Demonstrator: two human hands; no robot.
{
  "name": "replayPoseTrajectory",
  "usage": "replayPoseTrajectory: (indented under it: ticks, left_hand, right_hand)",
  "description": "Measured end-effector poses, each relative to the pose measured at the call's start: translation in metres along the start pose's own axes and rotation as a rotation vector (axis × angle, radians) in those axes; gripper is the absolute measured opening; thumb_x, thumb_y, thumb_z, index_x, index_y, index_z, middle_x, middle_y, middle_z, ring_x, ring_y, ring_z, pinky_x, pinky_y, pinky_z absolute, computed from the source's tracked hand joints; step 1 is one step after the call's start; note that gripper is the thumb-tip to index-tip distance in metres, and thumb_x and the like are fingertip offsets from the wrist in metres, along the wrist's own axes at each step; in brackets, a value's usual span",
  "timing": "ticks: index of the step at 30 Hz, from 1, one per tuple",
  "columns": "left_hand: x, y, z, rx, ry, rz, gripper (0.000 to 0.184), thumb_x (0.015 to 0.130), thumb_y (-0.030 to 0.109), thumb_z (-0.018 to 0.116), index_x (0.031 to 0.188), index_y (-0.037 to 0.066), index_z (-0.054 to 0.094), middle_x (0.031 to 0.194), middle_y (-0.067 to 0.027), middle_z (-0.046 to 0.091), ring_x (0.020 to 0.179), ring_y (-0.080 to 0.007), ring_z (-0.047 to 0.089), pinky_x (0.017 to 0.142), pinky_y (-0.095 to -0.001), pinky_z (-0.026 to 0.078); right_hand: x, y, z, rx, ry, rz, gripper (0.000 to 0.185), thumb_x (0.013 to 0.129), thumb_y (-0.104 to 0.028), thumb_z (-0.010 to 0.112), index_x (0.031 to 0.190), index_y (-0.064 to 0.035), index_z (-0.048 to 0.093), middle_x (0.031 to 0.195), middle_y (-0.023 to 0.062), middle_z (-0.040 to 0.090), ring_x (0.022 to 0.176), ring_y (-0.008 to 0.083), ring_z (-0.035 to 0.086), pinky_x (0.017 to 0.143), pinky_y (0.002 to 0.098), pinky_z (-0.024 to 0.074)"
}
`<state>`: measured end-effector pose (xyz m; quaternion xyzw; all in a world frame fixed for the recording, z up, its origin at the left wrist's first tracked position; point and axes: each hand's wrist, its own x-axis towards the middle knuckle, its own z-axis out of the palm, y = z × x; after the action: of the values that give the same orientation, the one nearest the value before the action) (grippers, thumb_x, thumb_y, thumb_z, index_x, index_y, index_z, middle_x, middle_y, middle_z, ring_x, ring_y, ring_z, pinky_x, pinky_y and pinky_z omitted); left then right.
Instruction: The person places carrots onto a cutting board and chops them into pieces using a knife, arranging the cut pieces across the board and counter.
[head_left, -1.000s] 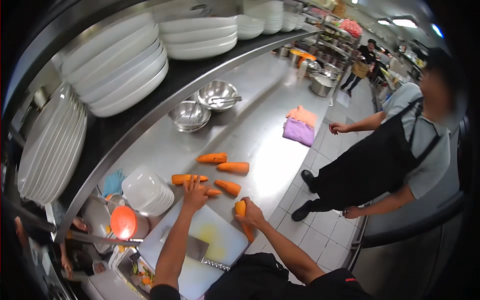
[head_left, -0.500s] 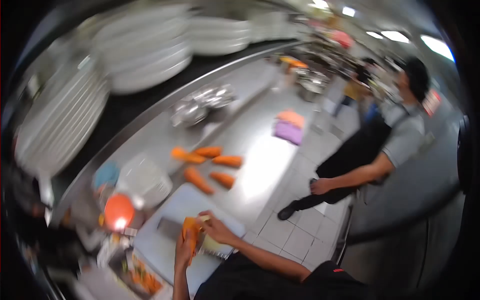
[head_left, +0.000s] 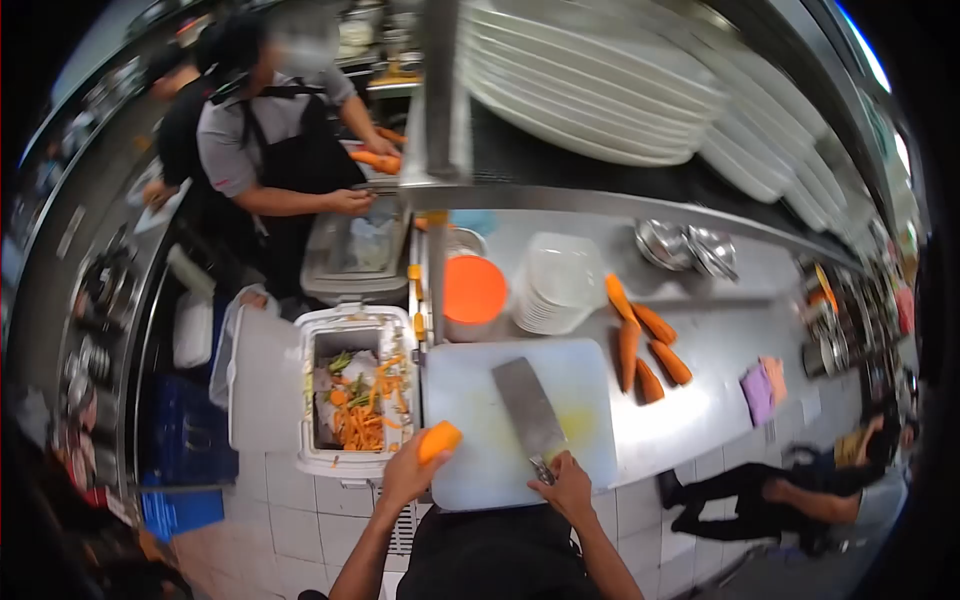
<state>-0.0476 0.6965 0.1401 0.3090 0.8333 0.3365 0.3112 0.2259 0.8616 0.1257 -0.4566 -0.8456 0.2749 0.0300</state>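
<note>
A carrot (head_left: 440, 440) is in my left hand (head_left: 408, 474), held at the left front corner of the white cutting board (head_left: 460, 385). Its end points up and right. A broad cleaver (head_left: 527, 403) lies flat and slanted on the board, its blade pointing away from me. My right hand (head_left: 568, 488) is closed at the cleaver's metal handle, thumb on one side and fingers on the other. A small pale yellowish patch shows by those fingertips; I cannot make it out. Several carrots (head_left: 629, 355) lie together on the steel counter right of the board.
Left of the board stands a white bin (head_left: 355, 463) with peelings inside. Behind the board are an orange container (head_left: 473, 290) and stacked white dishes (head_left: 556, 285). A shelf (head_left: 590, 195) with plates overhangs the counter. A co-worker (head_left: 290, 150) at the upper left handles carrots.
My view has swung left, bringing the bin and a co-worker into sight. My hands have separated: the left carries the carrot to the board's left edge, the right has moved to the cleaver's handle.
</note>
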Motion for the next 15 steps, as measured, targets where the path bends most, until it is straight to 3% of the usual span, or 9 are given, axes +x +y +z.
replayPoseTrajectory:
  ticks: [2, 5, 7, 9, 11, 14, 15]
  left_hand:
    - [0.004, 0.007, 0.015, 0.042, 0.057, 0.212, 0.060, 0.088, 0.048, 0.071, 0.134, 0.014, 0.055, 0.110, -0.0194, 0.068, 0.104, -0.0396, 0.066, 0.086, -0.0454, 0.052]
    - [0.009, 0.021, 0.033, 0.102, 0.001, 0.163, 0.061, 0.086, 0.047, 0.073, 0.135, 0.014, 0.056, 0.118, -0.0148, 0.065, 0.110, -0.0349, 0.063, 0.090, -0.0427, 0.051]
    - [0.008, 0.034, 0.043, 0.078, 0.033, 0.158, 0.061, 0.085, 0.045, 0.075, 0.135, 0.016, 0.056, 0.112, -0.0149, 0.065, 0.104, -0.0360, 0.063, 0.087, -0.0446, 0.051]
    - [0.016, 0.041, 0.058, 0.156, 0.089, 0.289, 0.061, 0.083, 0.044, 0.076, 0.135, 0.018, 0.057, 0.108, -0.0132, 0.065, 0.099, -0.0358, 0.062, 0.084, -0.0458, 0.050]
    - [0.025, 0.043, 0.075, 0.204, 0.113, 0.295, 0.060, 0.082, 0.043, 0.077, 0.135, 0.021, 0.057, 0.110, -0.0115, 0.064, 0.100, -0.0339, 0.061, 0.086, -0.0466, 0.049]
    - [0.030, 0.048, 0.097, 0.240, 0.176, 0.292, 0.060, 0.080, 0.041, 0.079, 0.135, 0.026, 0.058, 0.112, -0.0079, 0.064, 0.104, -0.0303, 0.059, 0.089, -0.0475, 0.045]
    - [0.028, 0.048, 0.099, 0.255, 0.201, 0.280, 0.062, 0.079, 0.040, 0.080, 0.135, 0.026, 0.058, 0.112, -0.0084, 0.064, 0.103, -0.0306, 0.059, 0.089, -0.0477, 0.045]
  right_hand:
    - [0.004, 0.010, 0.006, 0.117, 0.006, 0.044, 0.053, 0.073, -0.024, 0.080, 0.113, -0.0076, 0.050, 0.092, 0.0149, 0.066, 0.087, 0.0368, 0.066, 0.073, 0.0483, 0.0514]
    - [0.020, 0.029, -0.010, 0.053, 0.077, 0.120, 0.047, 0.073, -0.015, 0.073, 0.113, -0.0067, 0.048, 0.089, 0.0185, 0.067, 0.084, 0.0397, 0.067, 0.074, 0.0496, 0.0521]
    - [0.025, 0.036, -0.037, 0.061, 0.066, 0.189, 0.045, 0.071, -0.007, 0.068, 0.111, -0.0053, 0.045, 0.077, 0.0165, 0.064, 0.073, 0.0376, 0.066, 0.066, 0.0471, 0.0515]
    - [0.024, 0.063, -0.043, 0.034, 0.122, 0.107, 0.047, 0.071, -0.006, 0.067, 0.113, -0.0064, 0.044, 0.073, 0.0165, 0.063, 0.069, 0.0385, 0.065, 0.064, 0.0478, 0.0507]
    - [0.030, 0.084, -0.050, -0.013, 0.079, 0.122, 0.048, 0.074, -0.007, 0.066, 0.116, -0.0063, 0.044, 0.085, 0.0234, 0.067, 0.081, 0.0491, 0.065, 0.074, 0.0553, 0.0508]
    - [0.039, 0.075, -0.061, -0.050, 0.052, 0.153, 0.049, 0.075, -0.008, 0.066, 0.117, -0.0055, 0.041, 0.089, 0.0244, 0.067, 0.085, 0.0495, 0.065, 0.078, 0.0561, 0.0516]
    - [0.040, 0.063, -0.070, -0.044, 0.015, 0.139, 0.053, 0.075, -0.008, 0.065, 0.123, -0.0044, 0.042, 0.099, 0.0269, 0.066, 0.089, 0.0500, 0.064, 0.080, 0.0576, 0.0517]
